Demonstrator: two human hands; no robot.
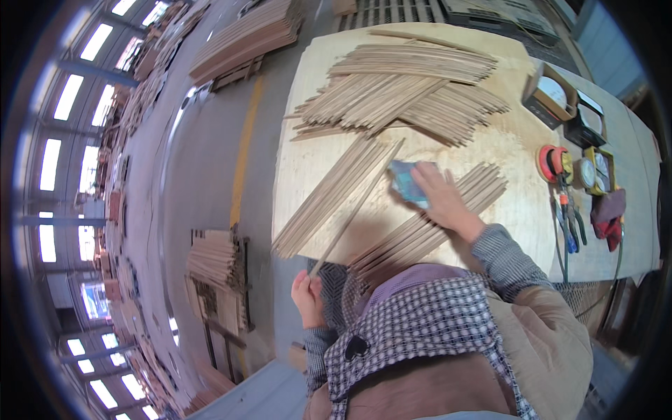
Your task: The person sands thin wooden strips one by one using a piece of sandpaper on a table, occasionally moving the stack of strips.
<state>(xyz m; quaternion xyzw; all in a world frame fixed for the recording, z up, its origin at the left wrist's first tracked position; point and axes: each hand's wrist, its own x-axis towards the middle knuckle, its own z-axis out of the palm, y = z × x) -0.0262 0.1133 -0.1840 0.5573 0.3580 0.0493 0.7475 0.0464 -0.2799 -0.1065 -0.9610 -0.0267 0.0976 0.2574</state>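
Pinched in my left hand [306, 297], at the near edge of the table, is the lower end of a thin wooden strip [357, 208] that slants up and to the right. My right hand [442, 196] grips the edge of a flat blue-green pad [409, 185], its fingers over the top; its material is unclear. The pad lies beside the strip's far end. To the left of the strip is a bundle of wooden strips [329, 192]. A second bundle of strips [427, 231] runs beneath my right wrist.
A large crisscrossed pile of strips [406, 91] covers the far part of the pale wooden table [518, 217]. On the right are open boxes [551, 96], a red tape roll [553, 162], pliers [575, 220] and a dark red cloth [609, 217]. Stacked boards [245, 42] stand on the floor beyond.
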